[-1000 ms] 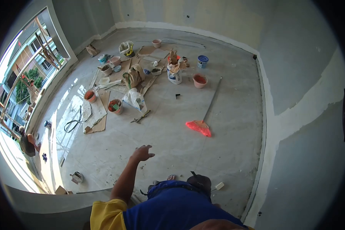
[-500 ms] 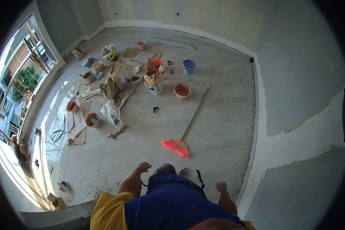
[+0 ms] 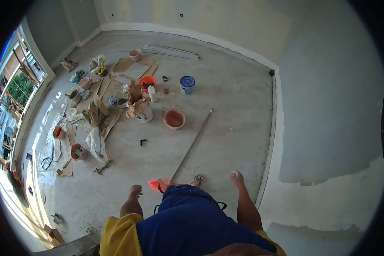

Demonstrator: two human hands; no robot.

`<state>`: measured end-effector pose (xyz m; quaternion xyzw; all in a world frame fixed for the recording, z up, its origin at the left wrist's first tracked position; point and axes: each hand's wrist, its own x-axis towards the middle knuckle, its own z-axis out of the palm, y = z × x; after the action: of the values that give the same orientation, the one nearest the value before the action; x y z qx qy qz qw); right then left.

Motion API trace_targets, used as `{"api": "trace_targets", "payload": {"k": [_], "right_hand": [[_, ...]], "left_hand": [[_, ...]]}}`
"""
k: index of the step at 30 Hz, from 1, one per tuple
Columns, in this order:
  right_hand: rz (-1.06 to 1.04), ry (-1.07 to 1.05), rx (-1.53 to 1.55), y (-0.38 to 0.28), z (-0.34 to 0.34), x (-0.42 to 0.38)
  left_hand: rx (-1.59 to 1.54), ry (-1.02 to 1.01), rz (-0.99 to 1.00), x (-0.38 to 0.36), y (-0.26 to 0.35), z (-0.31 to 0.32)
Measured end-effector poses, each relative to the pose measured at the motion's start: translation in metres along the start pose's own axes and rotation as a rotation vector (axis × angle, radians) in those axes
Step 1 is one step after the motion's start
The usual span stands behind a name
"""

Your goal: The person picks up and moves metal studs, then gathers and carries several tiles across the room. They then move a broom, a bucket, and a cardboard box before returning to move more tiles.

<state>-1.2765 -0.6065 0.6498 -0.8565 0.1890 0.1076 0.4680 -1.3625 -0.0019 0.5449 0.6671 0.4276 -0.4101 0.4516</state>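
I was in a room under renovation. Patchy filler [image 3: 328, 209] coated the grey wall to the right of the blue-lidded bucket [image 3: 187, 85]. To the left of that bucket, mixing tubs, torn paper sacks [image 3: 96, 112] and cardboard sheets [image 3: 123, 66] covered part of the bare, dusty floor [image 3: 217, 145]. Farther left of it, wooden poles [image 3: 25, 66] stood outside the window opening [image 3: 37, 70].

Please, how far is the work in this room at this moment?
It seems partly done. Pale coating already covers part of the right wall. Nothing visible is in hand: the left hand and right hand show no tool. Probably left: evening out the wall's patchy grey area, and clearing the pink broom and blue-lidded bucket off the floor.
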Motion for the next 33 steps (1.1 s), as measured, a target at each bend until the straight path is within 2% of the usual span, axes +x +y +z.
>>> {"api": "trace_targets", "payload": {"k": [2, 3, 5, 6, 7, 8, 10, 13, 14, 16, 18, 19, 21, 22, 23, 24, 25, 26, 27, 30, 31, 32, 33], "right_hand": [[0.2, -0.039, 0.019, 0.048, -0.03, 0.01], [0.317, -0.011, 0.136, 0.065, -0.045, 0.009], [0.522, 0.062, 0.124, 0.117, -0.067, 0.006], [0.683, -0.032, 0.417, 0.166, -0.08, 0.009], [0.894, 0.053, 0.367, 0.146, -0.091, -0.002], [0.871, -0.016, 0.257, 0.17, -0.098, -0.004], [0.921, -0.129, 0.165, 0.185, -0.114, 0.006], [0.888, -0.256, 0.069, 0.188, -0.141, 0.062], [0.859, -0.282, 0.04, 0.187, -0.154, 0.089], [0.793, -0.319, -0.011, 0.179, -0.186, 0.155], [0.76, -0.322, 0.023, 0.162, -0.224, 0.24], [0.761, -0.314, 0.093, 0.156, -0.244, 0.294], [0.831, -0.341, 0.532, 0.143, -0.292, 0.427], [0.544, -0.031, 0.184, 0.081, -0.299, 0.474], [0.475, -0.056, 0.222, 0.073, -0.317, 0.55], [0.256, -0.047, 0.183, 0.055, -0.332, 0.617], [0.165, 0.061, -0.074, -0.019, -0.339, 0.662], [0.14, 0.094, -0.032, -0.093, -0.348, 0.696], [0.093, 0.09, -0.024, -0.113, -0.35, 0.751], [-0.016, 0.042, -0.026, -0.182, -0.342, 0.869], [-0.065, 0.011, -0.028, -0.205, -0.337, 0.897], [-0.115, -0.027, -0.069, -0.214, -0.331, 0.926], [-0.159, -0.069, -0.116, -0.222, -0.324, 0.948]], "left_hand": [[-0.087, 0.067, 0.181, -0.002, 0.119, 0.055], [-0.125, 0.096, 0.272, -0.013, 0.183, 0.083], [0.098, 0.073, 0.53, -0.007, 0.289, 0.136], [0.297, 0.072, 0.618, -0.043, 0.351, 0.158], [0.397, 0.063, 0.775, -0.049, 0.398, 0.181], [0.493, 0.03, 0.9, -0.056, 0.446, 0.202], [0.455, -0.025, 1.071, -0.062, 0.525, 0.239], [0.372, -0.06, 1.003, -0.063, 0.613, 0.275], [0.363, -0.06, 0.991, -0.046, 0.628, 0.284], [0.322, 0.012, 0.824, -0.003, 0.646, 0.296], [0.362, 0.092, 0.575, 0.046, 0.638, 0.298], [0.488, 0.081, 0.505, 0.058, 0.635, 0.293], [1.097, -0.09, 0.414, 0.077, 0.645, 0.289], [0.981, -0.067, 0.446, 0.069, 0.649, 0.287], [0.865, -0.048, 0.481, 0.059, 0.654, 0.285], [0.752, -0.033, 0.519, 0.046, 0.66, 0.283], [0.393, 0.062, 0.37, 0.039, 0.673, 0.286], [0.035, 0.153, 0.217, 0.036, 0.685, 0.289], [-0.019, 0.187, 0.186, 0.038, 0.697, 0.29], [-0.011, 0.114, 0.144, 0.131, 0.702, 0.3], [0.03, 0.179, 0.114, 0.162, 0.708, 0.307], [0.009, 0.173, 0.11, 0.167, 0.74, 0.309], [0.543, 0.109, 0.273, 0.17, 0.772, 0.307]]}}
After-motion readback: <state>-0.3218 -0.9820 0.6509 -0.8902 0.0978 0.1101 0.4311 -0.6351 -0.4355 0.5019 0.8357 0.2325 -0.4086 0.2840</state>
